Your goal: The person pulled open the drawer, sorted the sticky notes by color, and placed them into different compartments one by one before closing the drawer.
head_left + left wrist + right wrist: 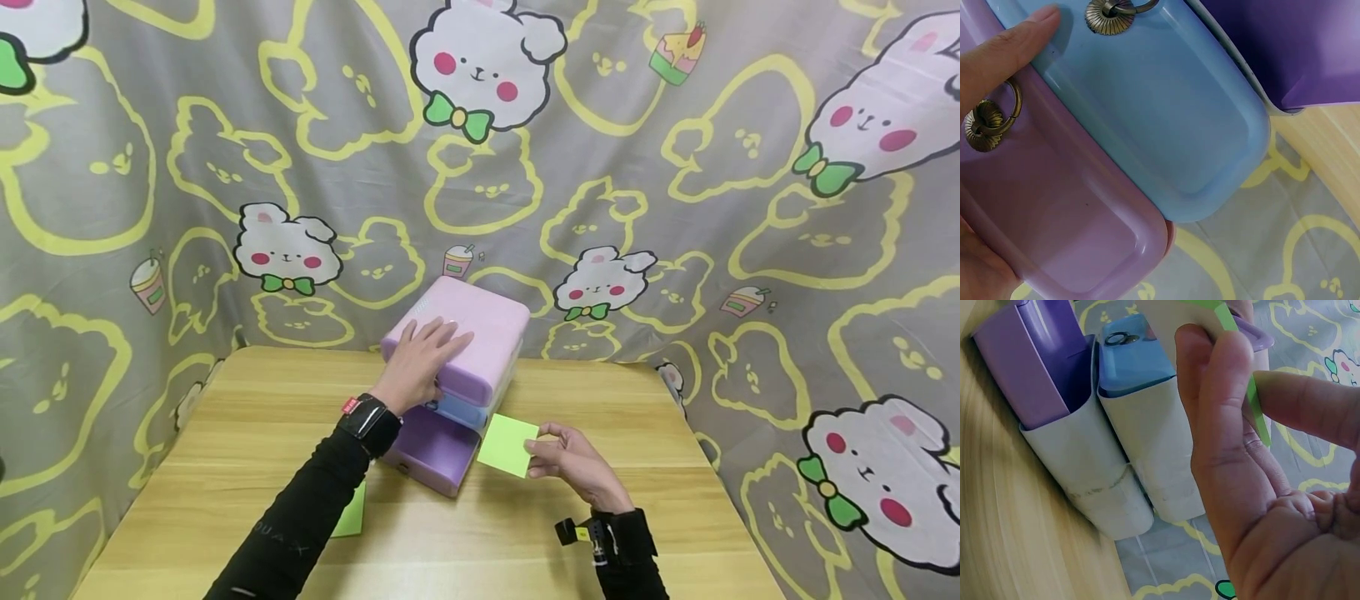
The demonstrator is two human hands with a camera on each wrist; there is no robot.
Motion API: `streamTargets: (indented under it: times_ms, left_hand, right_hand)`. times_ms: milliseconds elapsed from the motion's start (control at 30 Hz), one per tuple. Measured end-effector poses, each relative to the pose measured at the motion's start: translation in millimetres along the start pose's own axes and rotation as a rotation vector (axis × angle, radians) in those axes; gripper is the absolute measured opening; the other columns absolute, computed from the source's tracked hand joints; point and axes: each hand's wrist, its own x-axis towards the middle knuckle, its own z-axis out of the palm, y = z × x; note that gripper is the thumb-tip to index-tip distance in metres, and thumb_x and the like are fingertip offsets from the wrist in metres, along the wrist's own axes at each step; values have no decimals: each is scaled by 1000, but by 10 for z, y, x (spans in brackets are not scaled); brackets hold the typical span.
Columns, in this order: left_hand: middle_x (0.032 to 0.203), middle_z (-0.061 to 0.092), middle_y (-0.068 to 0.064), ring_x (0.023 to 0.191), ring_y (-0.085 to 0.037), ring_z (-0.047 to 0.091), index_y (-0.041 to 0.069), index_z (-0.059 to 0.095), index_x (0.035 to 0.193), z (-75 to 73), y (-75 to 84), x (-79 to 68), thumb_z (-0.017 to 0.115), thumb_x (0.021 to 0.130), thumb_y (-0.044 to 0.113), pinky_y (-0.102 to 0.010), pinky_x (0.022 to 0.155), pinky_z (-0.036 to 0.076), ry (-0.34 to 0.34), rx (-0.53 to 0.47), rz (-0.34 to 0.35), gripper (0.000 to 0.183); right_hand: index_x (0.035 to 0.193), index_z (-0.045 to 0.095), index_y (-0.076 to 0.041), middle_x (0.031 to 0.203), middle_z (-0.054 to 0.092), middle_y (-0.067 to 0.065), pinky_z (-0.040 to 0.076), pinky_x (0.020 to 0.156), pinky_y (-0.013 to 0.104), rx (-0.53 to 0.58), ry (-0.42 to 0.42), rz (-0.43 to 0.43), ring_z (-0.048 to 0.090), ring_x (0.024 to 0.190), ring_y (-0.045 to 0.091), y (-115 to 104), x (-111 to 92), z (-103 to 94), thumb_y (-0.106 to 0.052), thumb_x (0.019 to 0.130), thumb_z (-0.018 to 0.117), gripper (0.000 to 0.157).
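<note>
A small drawer cabinet (480,321) with a pink top stands on the table, its bottom purple drawer (431,479) pulled out. My left hand (420,362) rests on the top with fingers spread. In the left wrist view its thumb (1016,50) lies against the blue drawer front (1147,106), beside the pinkish-purple drawer front (1079,200). My right hand (573,462) pinches a green sticky note pad (508,446) by its right edge, just right of the open drawer. Fingers and thumb meet on both faces of the pad in the right wrist view.
Another green sticky note pad (351,515) lies on the wooden table (465,550), partly hidden by the left sleeve. A patterned grey curtain (360,183) hangs behind the table and along its sides. Ring pulls (1110,15) hang on the drawer fronts.
</note>
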Motion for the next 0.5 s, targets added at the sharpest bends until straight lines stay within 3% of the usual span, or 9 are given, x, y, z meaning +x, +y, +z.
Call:
streamTargets:
  times_ms: [167, 500]
  left_hand:
    - [158, 46, -11, 149, -36, 39, 26, 41, 156, -5, 1, -5, 100, 55, 27, -69, 118, 29, -4, -3, -4, 117]
    - [157, 47, -11, 149, -36, 39, 25, 41, 156, 9, 1, -4, 100, 55, 27, -70, 118, 29, 10, 0, 1, 117]
  right_hand:
    - [115, 43, 1, 81, 68, -1, 63, 72, 25, 9, -4, 1, 71, 69, 10, 24, 38, 51, -14, 96, 67, 35]
    - [125, 50, 19, 93, 76, 4, 62, 73, 23, -3, -32, -12, 73, 78, 13, 28, 78, 149, -13, 97, 65, 45]
